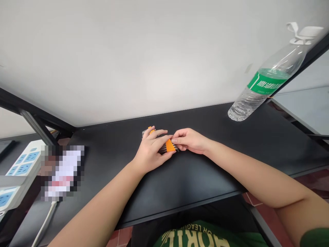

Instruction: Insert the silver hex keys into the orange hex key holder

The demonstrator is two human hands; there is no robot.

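Note:
A hex key set (170,145) lies on the black desk, its dark and silvery metal keys running through an orange holder. My left hand (151,151) is spread over the set from above, thumb along the near edge and fingers across the far side, holding it down. At the set's right end, the thumb and forefinger of my right hand (189,140) are pinched together against the ends of the keys. Those fingers hide exactly which part they grip. Much of the set's middle is covered by my left hand.
A large water bottle (267,82) with a green label and white handle stands at the back right. To the left lie a blurred-out phone (64,171), its white cable (45,223) and a white power strip (25,171). A pale wall (144,61) rises behind the desk (180,185).

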